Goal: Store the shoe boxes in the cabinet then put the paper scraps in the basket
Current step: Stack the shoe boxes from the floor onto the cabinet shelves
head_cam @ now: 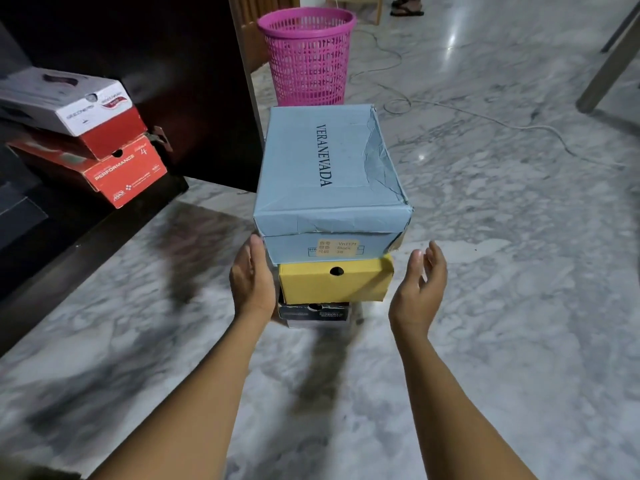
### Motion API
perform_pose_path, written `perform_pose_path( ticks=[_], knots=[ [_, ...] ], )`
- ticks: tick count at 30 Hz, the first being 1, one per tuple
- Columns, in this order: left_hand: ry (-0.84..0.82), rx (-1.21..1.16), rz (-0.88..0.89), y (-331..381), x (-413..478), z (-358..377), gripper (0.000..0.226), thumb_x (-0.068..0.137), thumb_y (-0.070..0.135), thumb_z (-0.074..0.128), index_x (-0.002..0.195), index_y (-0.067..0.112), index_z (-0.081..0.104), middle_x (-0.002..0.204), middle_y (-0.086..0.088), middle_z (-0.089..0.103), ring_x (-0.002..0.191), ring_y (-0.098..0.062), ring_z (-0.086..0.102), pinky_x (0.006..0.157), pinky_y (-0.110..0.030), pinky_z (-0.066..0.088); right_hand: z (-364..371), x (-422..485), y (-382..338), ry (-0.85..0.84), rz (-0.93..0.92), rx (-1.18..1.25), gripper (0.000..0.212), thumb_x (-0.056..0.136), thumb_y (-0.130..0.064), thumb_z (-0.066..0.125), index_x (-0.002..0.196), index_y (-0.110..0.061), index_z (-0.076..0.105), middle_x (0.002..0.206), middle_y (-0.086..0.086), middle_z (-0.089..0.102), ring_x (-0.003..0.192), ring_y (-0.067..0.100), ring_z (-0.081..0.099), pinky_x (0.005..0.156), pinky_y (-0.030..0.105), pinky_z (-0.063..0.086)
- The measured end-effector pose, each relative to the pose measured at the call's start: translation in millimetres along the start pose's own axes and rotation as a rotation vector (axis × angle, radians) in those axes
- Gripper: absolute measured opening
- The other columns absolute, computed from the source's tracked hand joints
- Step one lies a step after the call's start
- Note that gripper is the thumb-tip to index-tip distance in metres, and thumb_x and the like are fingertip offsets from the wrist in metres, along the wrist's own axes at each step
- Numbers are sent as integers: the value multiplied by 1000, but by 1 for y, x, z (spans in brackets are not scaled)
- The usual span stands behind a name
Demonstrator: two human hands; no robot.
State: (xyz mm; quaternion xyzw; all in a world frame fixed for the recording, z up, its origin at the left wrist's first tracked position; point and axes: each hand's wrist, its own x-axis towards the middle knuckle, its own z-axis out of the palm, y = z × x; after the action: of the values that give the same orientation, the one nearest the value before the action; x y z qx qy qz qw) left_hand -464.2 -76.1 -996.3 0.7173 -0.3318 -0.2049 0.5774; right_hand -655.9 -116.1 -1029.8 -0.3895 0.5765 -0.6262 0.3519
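Note:
A stack of three shoe boxes stands on the marble floor: a crumpled light blue box [325, 171] on top, a yellow box [332, 282] under it, a black box [313, 315] at the bottom. My left hand [251, 282] lies flat against the left side of the stack, fingers straight. My right hand [420, 285] is open a little to the right of the yellow box, apart from it. Two more boxes, white-and-red [69, 105] on orange-red [114, 171], sit in the dark cabinet [194, 81] at left. A pink basket [308, 53] stands behind the stack.
A white cable [485, 119] snakes over the floor at the right. A chair or table leg [609, 71] slants in at the far right. A person's sandalled foot [407, 10] shows at the top. No paper scraps are in view.

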Motion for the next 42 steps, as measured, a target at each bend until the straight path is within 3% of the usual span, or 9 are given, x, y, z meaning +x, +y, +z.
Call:
perform_pose_path(
  ticks=[2, 5, 10, 13, 19, 26, 31, 35, 42],
  knots=[
    [-22, -226, -59, 20, 16, 5, 66, 80, 77, 26, 102, 29, 65, 98, 14, 67, 92, -5, 63, 75, -23, 45, 7, 23, -26, -67, -51, 137, 57, 87, -62, 44, 134, -30, 50, 140, -1, 53, 125, -6, 49, 100, 15, 40],
    [-95, -453, -151, 35, 38, 3, 90, 70, 84, 28, 127, 24, 62, 116, 1, 70, 103, -10, 63, 78, -24, 46, 15, 52, -52, -322, -35, 145, 70, 80, -76, 42, 134, -33, 51, 141, -2, 53, 131, 10, 49, 109, 35, 41],
    [-349, -471, -134, 55, 52, 1, 56, 85, 65, 40, 108, 26, 73, 112, -4, 73, 110, -24, 65, 95, -42, 46, 24, 70, -67, -639, 74, 84, 85, 73, -80, 53, 139, -26, 53, 140, -4, 56, 129, 16, 52, 101, 38, 47],
    [-344, -489, -183, 60, 49, 2, 51, 71, 58, 55, 102, 21, 72, 110, -9, 72, 105, -30, 63, 96, -49, 42, 27, 69, -70, -642, 55, 119, 75, 74, -67, 57, 135, -23, 57, 133, 0, 62, 118, 18, 59, 78, 26, 46],
    [-250, -543, -212, 88, 29, -6, 42, 55, 55, 53, 77, 26, 73, 81, -3, 72, 75, -24, 62, 66, -32, 42, 42, 55, -91, -545, 32, 287, 41, 79, -40, 60, 113, -19, 71, 115, -3, 72, 110, 15, 65, 96, 37, 47],
    [-146, -605, -138, 131, 16, -60, 49, 88, 37, 34, 62, 26, 73, 70, 0, 71, 65, -22, 63, 66, -33, 42, 73, 34, -156, -617, -186, 223, 56, 80, -56, 50, 113, -16, 73, 111, 0, 73, 103, 11, 65, 84, 21, 47],
    [-19, -578, -39, 181, 34, -118, 36, 83, 41, 39, 65, 26, 67, 70, 0, 68, 66, -23, 60, 61, -31, 41, 109, 14, -211, -800, -286, 234, 50, 75, -68, 53, 96, -26, 70, 90, -17, 73, 86, 0, 65, 72, 20, 47],
    [-19, -531, 44, 229, 62, -156, 45, 87, 42, 35, 58, 24, 64, 64, 1, 64, 59, -22, 58, 53, -25, 41, 145, 12, -263, -940, -411, 249, 59, 74, -67, 58, 116, -27, 65, 100, -24, 70, 90, -11, 63, 69, 7, 45],
    [13, -544, 154, 292, 122, -208, 49, 90, 38, 33, 54, 24, 62, 58, 2, 62, 55, -20, 58, 54, -25, 43, 214, 11, -347, -1057, -502, 257, 63, 81, -65, 54, 133, -30, 52, 117, -16, 63, 103, 3, 62, 80, 29, 51]
  ],
)
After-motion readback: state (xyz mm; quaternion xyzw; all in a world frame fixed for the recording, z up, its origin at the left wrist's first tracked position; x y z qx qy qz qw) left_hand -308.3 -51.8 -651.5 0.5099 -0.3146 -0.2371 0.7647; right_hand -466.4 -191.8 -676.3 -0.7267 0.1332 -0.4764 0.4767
